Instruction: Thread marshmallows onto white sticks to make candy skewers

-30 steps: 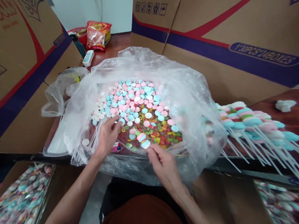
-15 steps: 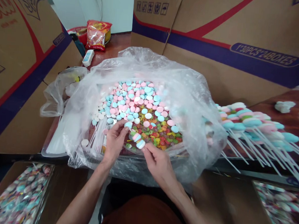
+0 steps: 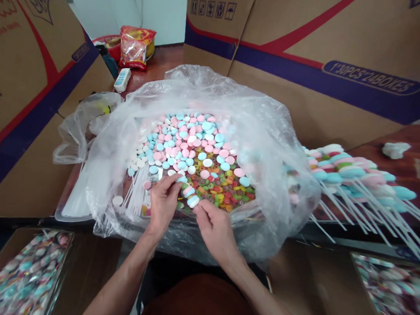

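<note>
Over a heap of candy, my right hand (image 3: 215, 227) is closed in a pinch at the near end of a marshmallow skewer (image 3: 190, 193). The skewer carries pink, blue and white marshmallows with a green gummy among them; its stick is mostly hidden. At its far end my left hand (image 3: 164, 200) pinches a blue marshmallow (image 3: 182, 179), which touches or nearly touches the row. Beyond the hands lie loose pink, blue and white marshmallows (image 3: 176, 151), and nearer right, colourful gummy rings (image 3: 231, 188). A crumpled clear plastic bag (image 3: 269, 133) surrounds the candy.
White sticks (image 3: 140, 191) lie left of my left hand, with more sticks (image 3: 78, 196) in a clear tray. Loaded skewers (image 3: 352, 173) are piled at right. Cardboard boxes (image 3: 312, 35) stand behind. Lower left and right are packs of wrapped candy (image 3: 25, 269). A red snack bag (image 3: 135, 46) sits farther back.
The blue marshmallow in my left hand and the skewer have come closer together. Both hands moved slightly, the right one leftward. The view shifted a little.
</note>
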The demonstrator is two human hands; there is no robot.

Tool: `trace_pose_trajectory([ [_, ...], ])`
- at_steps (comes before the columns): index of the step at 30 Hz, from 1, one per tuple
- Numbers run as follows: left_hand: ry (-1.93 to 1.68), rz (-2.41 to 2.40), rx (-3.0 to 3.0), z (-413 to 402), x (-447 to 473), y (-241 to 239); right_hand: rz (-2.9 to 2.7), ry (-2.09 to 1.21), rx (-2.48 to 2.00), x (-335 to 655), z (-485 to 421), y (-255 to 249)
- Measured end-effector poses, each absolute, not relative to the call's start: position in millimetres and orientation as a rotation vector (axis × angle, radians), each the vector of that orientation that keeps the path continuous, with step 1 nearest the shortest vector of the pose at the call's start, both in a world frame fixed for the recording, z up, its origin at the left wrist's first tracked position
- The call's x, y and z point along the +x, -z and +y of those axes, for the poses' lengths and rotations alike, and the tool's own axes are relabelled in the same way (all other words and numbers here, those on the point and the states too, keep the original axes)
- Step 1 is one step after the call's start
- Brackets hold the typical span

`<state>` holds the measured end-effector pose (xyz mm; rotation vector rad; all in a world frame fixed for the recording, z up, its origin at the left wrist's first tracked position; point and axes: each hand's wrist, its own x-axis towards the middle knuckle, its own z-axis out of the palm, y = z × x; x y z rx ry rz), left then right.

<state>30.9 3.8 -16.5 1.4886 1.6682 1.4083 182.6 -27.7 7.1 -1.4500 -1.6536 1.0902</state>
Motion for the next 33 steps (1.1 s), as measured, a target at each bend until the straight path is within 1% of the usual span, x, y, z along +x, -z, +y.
trace_pose_trajectory([
  [6, -1.375, 1.675, 1.492, 0, 30, 12, -1.582, -1.13, -1.435, 174, -28, -11],
  [15, -1.323, 1.782, 1.327, -1, 33, 12, -1.474, -1.141, -1.389, 162, -24, -17],
  [20, -1.244, 1.997, 1.212, -1, 34, 0, -1.716, -1.03, -1.396, 181, -21, -33],
  [24, -1.182, 1.958, 1.273, -3, 40, -11, -1.878, -0.901, -1.413, 218, -29, -53],
  [26, -1.174, 1.882, 1.28, -3, 41, -13, -1.845, -0.819, -1.433, 247, -33, -65],
  [28, -1.178, 1.883, 1.235, -2, 41, -11, -1.756, -0.66, -1.523, 281, -32, -76],
  [30, -1.156, 1.921, 1.206, -1, 38, -5, -1.635, -0.42, -1.672, 318, -25, -85],
  [33, -1.124, 1.918, 1.235, 1, 34, 7, -1.464, 0.03, -1.929, 370, -3, -90],
])
